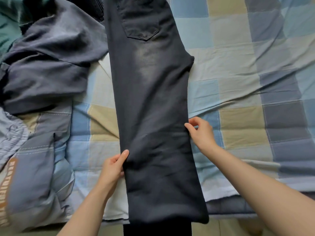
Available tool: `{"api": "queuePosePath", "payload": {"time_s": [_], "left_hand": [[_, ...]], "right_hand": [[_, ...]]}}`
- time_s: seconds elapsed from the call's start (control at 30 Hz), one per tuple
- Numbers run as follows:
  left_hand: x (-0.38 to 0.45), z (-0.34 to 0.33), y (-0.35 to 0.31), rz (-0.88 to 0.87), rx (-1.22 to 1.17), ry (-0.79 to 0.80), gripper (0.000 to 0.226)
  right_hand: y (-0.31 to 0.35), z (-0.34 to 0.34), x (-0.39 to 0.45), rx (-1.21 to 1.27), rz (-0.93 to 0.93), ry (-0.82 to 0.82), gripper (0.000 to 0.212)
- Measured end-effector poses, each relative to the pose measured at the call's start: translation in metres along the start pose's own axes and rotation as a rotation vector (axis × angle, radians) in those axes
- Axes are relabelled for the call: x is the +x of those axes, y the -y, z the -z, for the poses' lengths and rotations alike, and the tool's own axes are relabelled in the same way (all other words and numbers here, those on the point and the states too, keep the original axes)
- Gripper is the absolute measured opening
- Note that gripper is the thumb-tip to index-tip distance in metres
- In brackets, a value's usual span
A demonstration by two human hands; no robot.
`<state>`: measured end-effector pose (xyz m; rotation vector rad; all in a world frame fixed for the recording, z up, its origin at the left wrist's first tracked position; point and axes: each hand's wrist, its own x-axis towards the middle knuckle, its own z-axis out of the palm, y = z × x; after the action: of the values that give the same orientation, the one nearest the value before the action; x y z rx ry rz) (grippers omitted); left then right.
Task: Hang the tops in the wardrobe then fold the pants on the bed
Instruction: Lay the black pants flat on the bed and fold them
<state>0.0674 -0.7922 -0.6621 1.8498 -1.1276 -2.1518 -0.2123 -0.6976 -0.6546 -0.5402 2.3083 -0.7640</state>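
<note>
Head view. A pair of dark jeans point(153, 103), already doubled leg on leg with a back pocket uppermost, lies lengthwise on the checked bed point(238, 82); its hems hang just past the bed's near edge. The left hand point(113, 167) grips the left side seam of the jeans, thumb on top and fingers curled round the edge. The right hand point(201, 132) pinches the right side seam a little farther up the leg, its fingers bent onto the cloth.

Risks, as judged from this arrangement: the two grips sit at unequal heights along the jeans, so a fold started here would probably run askew and leave the hems off-line with the waist. The upper leg layer may slide over the lower one if only the top cloth is caught; which layers each hand holds cannot be told. The overhanging hems could drag the cloth toward the floor once lifted. Left of the jeans, a heap of grey-blue garments point(47, 68) lies touching their edge and might snag or be folded in.
</note>
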Motion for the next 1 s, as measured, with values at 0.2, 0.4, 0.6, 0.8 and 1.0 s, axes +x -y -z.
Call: {"api": "queuePosePath", "payload": {"time_s": [0.2, 0.4, 0.6, 0.8, 1.0], "left_hand": [[-0.029, -0.010, 0.022, -0.021, -0.083, -0.013, 0.022], [-0.070, 0.000, 0.062, 0.086, 0.021, -0.014, 0.023], [-0.084, 0.004, 0.089, 0.084, 0.214, 0.057, 0.018], [-0.112, 0.012, 0.124, 0.158, 0.193, 0.143, 0.011], [-0.120, 0.039, 0.147, -0.002, 0.767, -0.024, 0.016]], "right_hand": [[-0.002, 0.017, -0.020, 0.253, -0.111, 0.087, 0.017], [-0.039, 0.019, -0.087, 0.237, -0.212, 0.618, 0.013], [-0.083, 0.020, -0.137, 0.243, -0.331, 0.634, 0.023], [-0.119, 0.027, -0.190, 0.234, -0.377, 0.486, 0.015], [-0.128, 0.022, -0.222, -0.472, -0.118, 0.364, 0.018]]}}
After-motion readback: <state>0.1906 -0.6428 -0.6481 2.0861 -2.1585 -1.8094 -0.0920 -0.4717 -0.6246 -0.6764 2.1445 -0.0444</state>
